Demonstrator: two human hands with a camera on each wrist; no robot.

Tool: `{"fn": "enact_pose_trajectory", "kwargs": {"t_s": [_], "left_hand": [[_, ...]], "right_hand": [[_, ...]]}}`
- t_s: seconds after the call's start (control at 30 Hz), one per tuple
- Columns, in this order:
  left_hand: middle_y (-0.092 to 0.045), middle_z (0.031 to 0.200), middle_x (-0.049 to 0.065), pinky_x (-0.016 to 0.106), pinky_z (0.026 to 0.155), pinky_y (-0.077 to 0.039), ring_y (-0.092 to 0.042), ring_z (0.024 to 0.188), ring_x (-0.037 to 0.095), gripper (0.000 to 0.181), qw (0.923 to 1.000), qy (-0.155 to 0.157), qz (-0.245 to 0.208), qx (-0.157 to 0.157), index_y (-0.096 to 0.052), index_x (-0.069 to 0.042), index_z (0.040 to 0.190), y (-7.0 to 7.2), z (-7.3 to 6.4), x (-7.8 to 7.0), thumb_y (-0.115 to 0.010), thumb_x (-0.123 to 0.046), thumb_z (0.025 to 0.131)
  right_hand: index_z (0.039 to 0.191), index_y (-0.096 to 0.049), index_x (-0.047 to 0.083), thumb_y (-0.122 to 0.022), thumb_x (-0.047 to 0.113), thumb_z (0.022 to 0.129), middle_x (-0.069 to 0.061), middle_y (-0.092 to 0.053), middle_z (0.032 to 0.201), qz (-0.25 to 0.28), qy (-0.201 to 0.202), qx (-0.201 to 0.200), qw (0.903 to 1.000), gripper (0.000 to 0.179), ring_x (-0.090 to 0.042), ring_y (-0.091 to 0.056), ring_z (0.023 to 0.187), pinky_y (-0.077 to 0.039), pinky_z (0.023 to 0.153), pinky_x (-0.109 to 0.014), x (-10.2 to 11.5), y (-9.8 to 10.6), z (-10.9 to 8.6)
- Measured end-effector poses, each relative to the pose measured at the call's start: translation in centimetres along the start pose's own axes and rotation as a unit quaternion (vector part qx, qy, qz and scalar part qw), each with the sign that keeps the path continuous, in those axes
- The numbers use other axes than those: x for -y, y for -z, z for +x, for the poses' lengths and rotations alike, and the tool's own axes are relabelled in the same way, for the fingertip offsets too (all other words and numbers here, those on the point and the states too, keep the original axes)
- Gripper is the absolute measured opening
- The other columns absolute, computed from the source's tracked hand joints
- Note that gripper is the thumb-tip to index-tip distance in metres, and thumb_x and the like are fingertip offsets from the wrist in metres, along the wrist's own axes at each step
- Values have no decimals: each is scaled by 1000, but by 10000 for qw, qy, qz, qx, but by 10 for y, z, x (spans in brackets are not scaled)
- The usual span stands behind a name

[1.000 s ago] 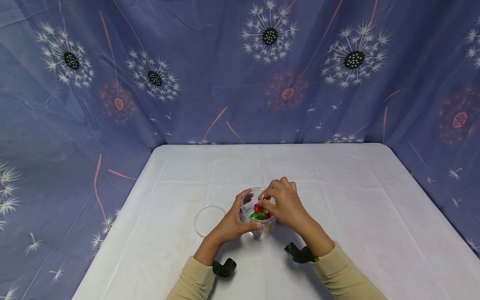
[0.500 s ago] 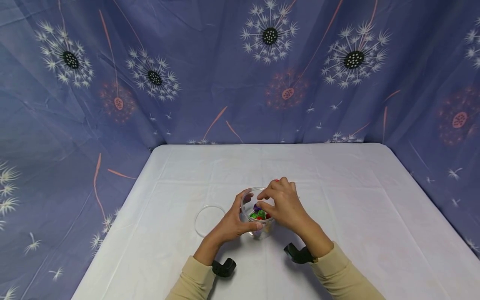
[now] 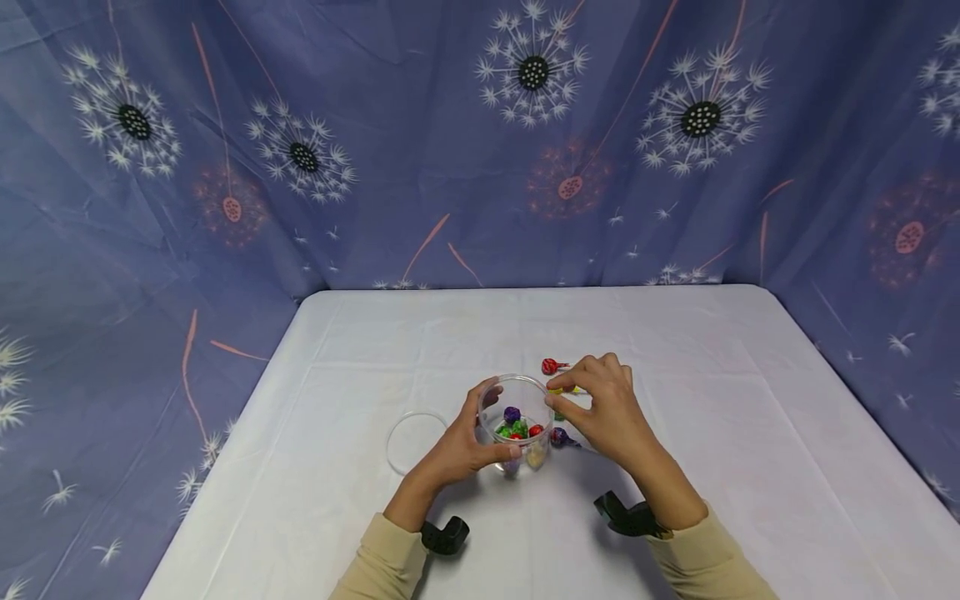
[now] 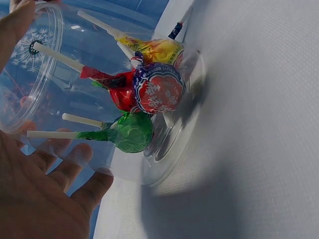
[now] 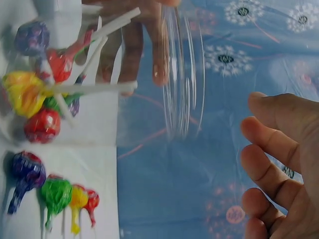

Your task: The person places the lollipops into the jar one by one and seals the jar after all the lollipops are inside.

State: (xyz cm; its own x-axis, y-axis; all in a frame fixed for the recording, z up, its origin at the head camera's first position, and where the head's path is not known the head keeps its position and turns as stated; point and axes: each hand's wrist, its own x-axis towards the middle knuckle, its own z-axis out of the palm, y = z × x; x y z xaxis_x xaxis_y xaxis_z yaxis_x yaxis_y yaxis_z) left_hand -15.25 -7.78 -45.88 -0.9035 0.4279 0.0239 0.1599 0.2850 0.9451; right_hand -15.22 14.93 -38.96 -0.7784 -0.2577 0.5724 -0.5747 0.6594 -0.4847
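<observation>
My left hand (image 3: 461, 450) grips a clear plastic jar (image 3: 525, 400) by its side, thumb in front and fingers behind. Inside lie several wrapped lollipops: in the left wrist view a purple-and-red one (image 4: 159, 89), a green one (image 4: 132, 132) and a yellow one (image 4: 162, 50), white sticks pointing toward the mouth. Beside the rim, my right hand (image 3: 603, 408) hovers with bent fingers and nothing between them; the right wrist view shows its fingertips apart from the jar. Just right of the jar, a purple lollipop (image 3: 560, 437) and a red lollipop (image 3: 551, 366) lie on the table.
A clear round lid (image 3: 389, 442) lies flat left of the jar, partly behind my left hand. Green (image 5: 56, 194) and yellow (image 5: 78, 197) lollipops also rest in the loose row. A white cloth (image 3: 712, 417) covers the table; a blue dandelion-print curtain (image 3: 420, 167) hangs around it.
A second ago my right fingers pinched a red lollipop at the jar's mouth; they have let go of it inside. The right hand has drawn away rightward, uncovering the loose lollipops. The left hand keeps its grip.
</observation>
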Motion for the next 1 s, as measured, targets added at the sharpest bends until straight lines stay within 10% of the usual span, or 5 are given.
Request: {"fn": "enact_pose_trajectory", "kwargs": {"t_s": [1.0], "left_hand": [[-30, 153, 9, 53, 116, -20, -29, 142, 24, 95, 9997, 249, -15, -37, -17, -39, 145, -1, 0, -1, -80, -37, 73]], "right_hand": [[92, -72, 12, -77, 17, 76, -1, -61, 82, -28, -1831, 393, 9823, 18, -21, -45, 84, -25, 74, -34, -53, -11, -58]]}}
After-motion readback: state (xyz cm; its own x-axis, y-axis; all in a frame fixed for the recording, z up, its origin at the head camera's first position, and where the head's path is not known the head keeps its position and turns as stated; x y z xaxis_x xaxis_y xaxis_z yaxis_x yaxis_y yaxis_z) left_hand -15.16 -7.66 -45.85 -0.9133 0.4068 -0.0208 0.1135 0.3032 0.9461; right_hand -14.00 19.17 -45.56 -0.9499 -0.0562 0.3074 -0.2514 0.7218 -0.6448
